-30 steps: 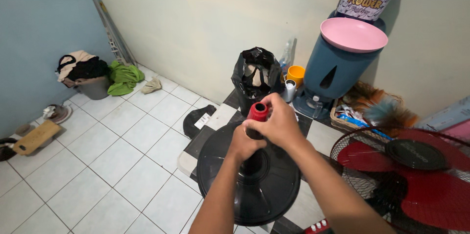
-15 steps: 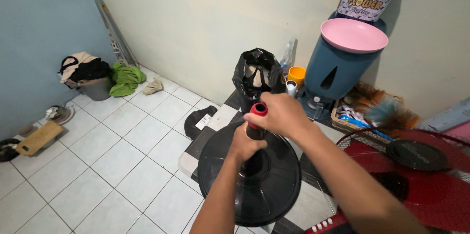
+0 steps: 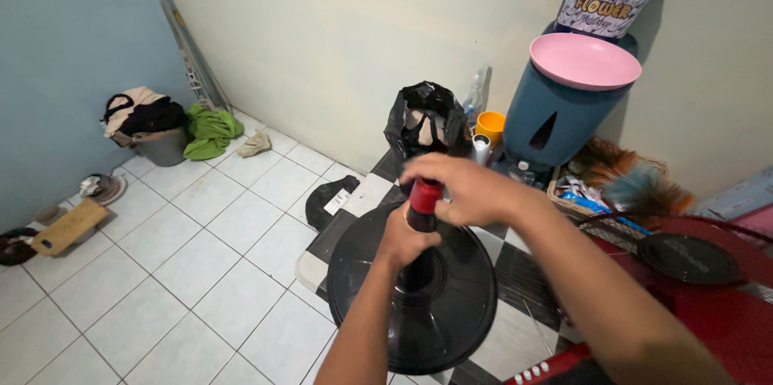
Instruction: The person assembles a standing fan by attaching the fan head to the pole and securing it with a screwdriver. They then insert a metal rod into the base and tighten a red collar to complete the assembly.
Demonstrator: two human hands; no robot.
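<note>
A round black fan base hangs tilted over the tiled floor, with a short black post rising from its middle. My left hand grips that post from below. A red collar sits at the top of the post, and my right hand is closed over it from the right. A red fan grille with a black centre cap lies at the lower right, under my right forearm.
A black plastic bag stands by the wall, next to an orange cup and a blue-grey bin with a pink plate on it. A feather duster lies in a basket. Clothes and a grey bucket sit at the far left.
My right hand has shifted around the red collar, its forearm swinging further right. The base has stayed in about the same place in my left hand.
</note>
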